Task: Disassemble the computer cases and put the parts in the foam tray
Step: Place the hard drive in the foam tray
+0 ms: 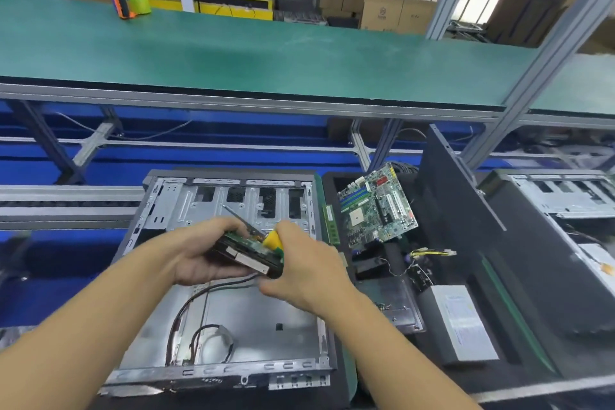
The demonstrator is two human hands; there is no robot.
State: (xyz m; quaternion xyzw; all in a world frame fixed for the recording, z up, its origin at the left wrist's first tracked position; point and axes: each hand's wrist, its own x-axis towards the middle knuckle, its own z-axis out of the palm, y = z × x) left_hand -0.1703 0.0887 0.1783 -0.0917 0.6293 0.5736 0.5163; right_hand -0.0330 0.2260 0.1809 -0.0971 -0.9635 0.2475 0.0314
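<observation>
An open, stripped computer case lies flat in front of me, with loose cables inside. Above it my left hand grips a black hard drive with its circuit board facing up. My right hand holds a yellow-handled screwdriver, whose shaft points up and to the left over the drive. Its lower fingers touch the drive's right end. To the right is the black foam tray, holding a green motherboard, a grey power supply, a dark flat part and wired pieces.
A dark side panel leans upright at the tray's right side. A second open case lies at the far right. A RAM stick stands between case and tray. A green shelf with a tape dispenser runs across above.
</observation>
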